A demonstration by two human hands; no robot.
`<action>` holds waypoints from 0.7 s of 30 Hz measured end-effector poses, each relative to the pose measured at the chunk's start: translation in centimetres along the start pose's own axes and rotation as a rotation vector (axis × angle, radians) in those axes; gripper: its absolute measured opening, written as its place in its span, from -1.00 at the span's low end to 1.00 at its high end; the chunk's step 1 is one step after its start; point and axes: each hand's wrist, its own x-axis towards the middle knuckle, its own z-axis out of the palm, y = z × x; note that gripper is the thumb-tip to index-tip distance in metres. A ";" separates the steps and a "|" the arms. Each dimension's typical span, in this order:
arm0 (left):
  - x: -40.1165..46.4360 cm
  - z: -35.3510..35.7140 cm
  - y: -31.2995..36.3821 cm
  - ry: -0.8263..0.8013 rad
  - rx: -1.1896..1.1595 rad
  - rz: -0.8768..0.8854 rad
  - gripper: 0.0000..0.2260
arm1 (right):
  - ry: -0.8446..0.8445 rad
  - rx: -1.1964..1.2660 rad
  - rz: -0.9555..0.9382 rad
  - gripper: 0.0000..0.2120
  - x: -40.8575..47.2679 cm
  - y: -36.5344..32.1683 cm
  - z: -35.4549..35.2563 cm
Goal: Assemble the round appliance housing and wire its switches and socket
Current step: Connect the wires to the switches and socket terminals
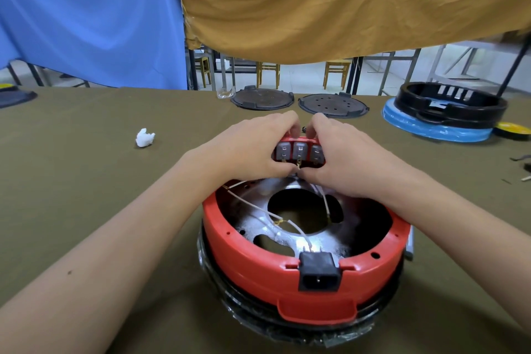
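Note:
A round red housing (247,256) lies upside down on the olive cloth, close in front of me. Inside it a shiny metal plate (258,198) shows, with white wires (298,228) running across it. A black power socket (319,271) sits in the near rim. At the far rim a red switch panel (300,149) carries three grey switches with metal tabs facing me. My left hand (253,149) grips the panel's left end and my right hand (342,155) grips its right end, fingers curled over its top.
Two dark round plates (263,99) (333,105) lie at the far table edge. A black housing ring (451,106) on a blue disc (431,126) sits far right. A crumpled white tissue (145,138) lies to the left. Blue and mustard cloths hang behind.

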 end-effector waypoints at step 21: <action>2.1 0.3 0.1 0.005 0.350 0.079 -0.64 | -0.002 -0.169 -0.035 -0.68 0.6 0.1 0.3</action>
